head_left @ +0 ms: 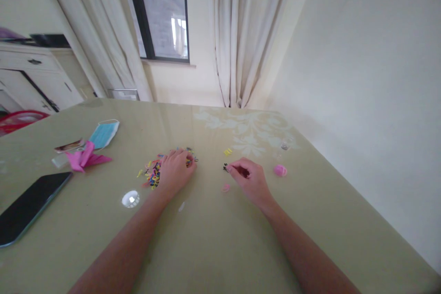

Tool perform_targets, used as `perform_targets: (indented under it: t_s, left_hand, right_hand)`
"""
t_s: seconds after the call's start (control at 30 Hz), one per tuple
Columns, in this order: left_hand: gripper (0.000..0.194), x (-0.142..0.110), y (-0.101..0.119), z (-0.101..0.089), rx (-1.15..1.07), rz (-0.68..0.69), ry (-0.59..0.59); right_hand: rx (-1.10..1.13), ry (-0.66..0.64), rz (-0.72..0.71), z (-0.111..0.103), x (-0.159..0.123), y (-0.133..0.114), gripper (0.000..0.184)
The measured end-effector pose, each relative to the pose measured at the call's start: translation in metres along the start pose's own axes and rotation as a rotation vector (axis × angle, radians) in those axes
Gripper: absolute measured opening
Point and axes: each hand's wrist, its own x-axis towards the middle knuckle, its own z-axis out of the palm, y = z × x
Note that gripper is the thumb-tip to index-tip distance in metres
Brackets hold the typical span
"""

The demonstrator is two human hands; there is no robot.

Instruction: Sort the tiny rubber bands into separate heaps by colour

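Note:
A pile of small coloured rubber bands (155, 171) lies on the table left of centre. My left hand (175, 167) rests over its right part, fingers curled and thumb close to the index finger; what they grip is hidden. Several black rubber bands (225, 167) lie at the fingertips of my right hand (250, 178), whose thumb and index finger are pinched together at them. Yellow rubber bands (228, 151) lie just beyond, and pink rubber bands (225, 188) nearer to me. To the right of my right hand sits a round pink item (280, 170).
At left are a dark phone (32, 206), a pink folded-paper shape (85, 158) and a blue face mask (104, 135). A shiny clear dome (131, 199) stands near my left wrist. A small clear object (285, 146) lies far right. The wall (372, 101) borders the table (206, 248).

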Motion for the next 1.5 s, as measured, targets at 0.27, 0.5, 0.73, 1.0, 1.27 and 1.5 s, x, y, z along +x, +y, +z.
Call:
perform_targets:
  t_s: [0.27,0.5,0.73,1.0,1.27,1.5]
  left_hand:
    - [0.021,0.001,0.004,-0.017,-0.426,-0.051,0.081]
    - [0.018,-0.012,0.027,-0.046,-0.902,0.152,0.150]
    - [0.007,-0.024,0.044,-0.048,-0.948,0.334,0.084]
    - [0.009,-0.022,0.043,-0.039,-0.990,0.275,0.055]
    - [0.019,-0.017,0.034,-0.021,-0.929,0.111,0.055]
    - [0.024,-0.015,0.032,-0.011,-0.981,0.082,0.020]
  right_hand:
    - [-0.001,-0.004,-0.014,0.002,-0.001,0.001,0.021]
    - [-0.003,0.000,-0.030,0.003,-0.003,-0.006,0.023]
    - [0.279,-0.029,0.013,0.002,-0.009,-0.021,0.030]
    - [0.332,0.067,-0.075,-0.004,-0.009,-0.026,0.014]
    - [0.403,0.028,-0.181,-0.014,-0.014,-0.039,0.009]
    - [0.209,0.049,-0.175,-0.020,-0.003,-0.027,0.010]
